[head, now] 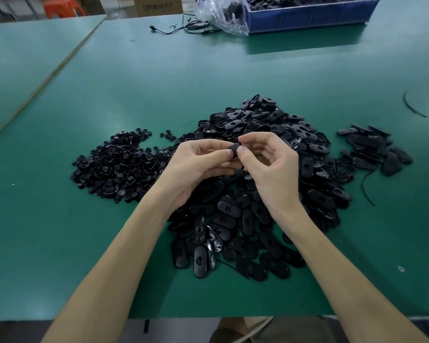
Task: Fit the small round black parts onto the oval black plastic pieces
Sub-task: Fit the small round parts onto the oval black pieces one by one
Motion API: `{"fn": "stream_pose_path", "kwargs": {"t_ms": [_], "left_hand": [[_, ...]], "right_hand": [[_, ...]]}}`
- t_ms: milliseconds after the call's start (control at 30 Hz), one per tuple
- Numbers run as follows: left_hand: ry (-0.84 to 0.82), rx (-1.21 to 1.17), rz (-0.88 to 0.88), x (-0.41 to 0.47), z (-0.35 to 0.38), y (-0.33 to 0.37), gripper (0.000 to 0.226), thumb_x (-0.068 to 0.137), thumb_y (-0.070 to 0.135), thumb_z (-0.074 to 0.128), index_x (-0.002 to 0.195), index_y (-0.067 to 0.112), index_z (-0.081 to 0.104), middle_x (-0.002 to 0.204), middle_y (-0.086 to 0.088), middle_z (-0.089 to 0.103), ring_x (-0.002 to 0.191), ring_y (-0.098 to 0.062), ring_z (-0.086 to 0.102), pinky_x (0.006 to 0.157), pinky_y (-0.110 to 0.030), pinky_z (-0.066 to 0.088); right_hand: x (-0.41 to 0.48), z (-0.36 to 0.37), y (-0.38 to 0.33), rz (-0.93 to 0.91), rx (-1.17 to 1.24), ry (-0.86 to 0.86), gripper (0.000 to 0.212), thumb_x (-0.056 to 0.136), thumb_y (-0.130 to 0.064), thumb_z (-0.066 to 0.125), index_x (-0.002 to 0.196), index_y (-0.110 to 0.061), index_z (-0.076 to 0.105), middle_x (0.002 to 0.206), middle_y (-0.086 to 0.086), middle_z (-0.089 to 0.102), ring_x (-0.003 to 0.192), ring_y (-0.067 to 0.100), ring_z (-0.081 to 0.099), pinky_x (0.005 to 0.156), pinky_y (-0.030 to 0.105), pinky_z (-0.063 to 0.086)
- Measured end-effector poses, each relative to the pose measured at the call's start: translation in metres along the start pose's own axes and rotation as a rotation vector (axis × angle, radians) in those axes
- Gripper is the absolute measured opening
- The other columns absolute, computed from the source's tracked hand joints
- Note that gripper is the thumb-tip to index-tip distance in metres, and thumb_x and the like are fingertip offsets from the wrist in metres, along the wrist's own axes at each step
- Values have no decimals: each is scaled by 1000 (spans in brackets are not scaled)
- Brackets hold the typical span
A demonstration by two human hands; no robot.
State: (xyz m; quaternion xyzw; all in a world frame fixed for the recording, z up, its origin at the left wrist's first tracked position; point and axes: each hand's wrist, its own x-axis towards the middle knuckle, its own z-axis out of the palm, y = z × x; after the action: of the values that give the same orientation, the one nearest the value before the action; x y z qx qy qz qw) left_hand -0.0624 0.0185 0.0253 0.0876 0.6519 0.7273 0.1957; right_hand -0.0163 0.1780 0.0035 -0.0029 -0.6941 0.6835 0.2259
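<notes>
Both hands meet above the middle of the green table (159,78). My left hand (196,164) and my right hand (270,162) pinch one black piece (234,150) between thumbs and forefingers; whether it is an oval piece, a round part or both together is hidden by the fingers. A heap of small round black parts (119,167) lies to the left. A large heap of oval black plastic pieces (258,219) spreads under and in front of my hands. A smaller pile of oval pieces (374,149) lies to the right.
A blue bin (307,16) full of black parts stands at the far right edge, with a crumpled clear plastic bag (221,13) and a black cable (183,28) beside it. Thin black strips (411,105) lie at right. A second table (22,58) adjoins on the left.
</notes>
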Motion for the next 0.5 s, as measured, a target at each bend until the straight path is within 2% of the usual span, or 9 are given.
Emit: {"fn": "stream_pose_path", "kwargs": {"t_ms": [100,200,333,500], "left_hand": [[8,21,11,0,1,-1,14,96,2,67,107,-1,75,94,-15,78,86,-23,77,80,-29,61],[32,40,21,0,3,-2,14,96,-2,65,99,4,77,89,-14,78,81,-21,76,82,-31,62],[91,81,53,1,7,-4,15,93,-6,65,95,2,77,87,-16,77,79,-23,75,80,-31,62],[125,132,98,0,10,-4,21,89,-9,64,90,7,77,81,-12,77,73,-21,75,75,-27,60]], "right_hand": [[-1,0,0,-6,-12,-8,18,92,-6,74,101,-21,74,94,-7,76,88,11,73,80,24,60],[-3,1,-1,-4,-22,-21,18,92,-6,74,100,-22,73,92,-6,76,85,13,74,78,30,62],[-4,2,0,0,-33,-37,17,92,-3,74,101,-17,73,91,-2,76,82,20,75,78,35,64],[-5,3,1,-18,-47,-47,18,92,-2,74,100,-17,73,92,-4,75,80,13,72,74,22,59]]}}
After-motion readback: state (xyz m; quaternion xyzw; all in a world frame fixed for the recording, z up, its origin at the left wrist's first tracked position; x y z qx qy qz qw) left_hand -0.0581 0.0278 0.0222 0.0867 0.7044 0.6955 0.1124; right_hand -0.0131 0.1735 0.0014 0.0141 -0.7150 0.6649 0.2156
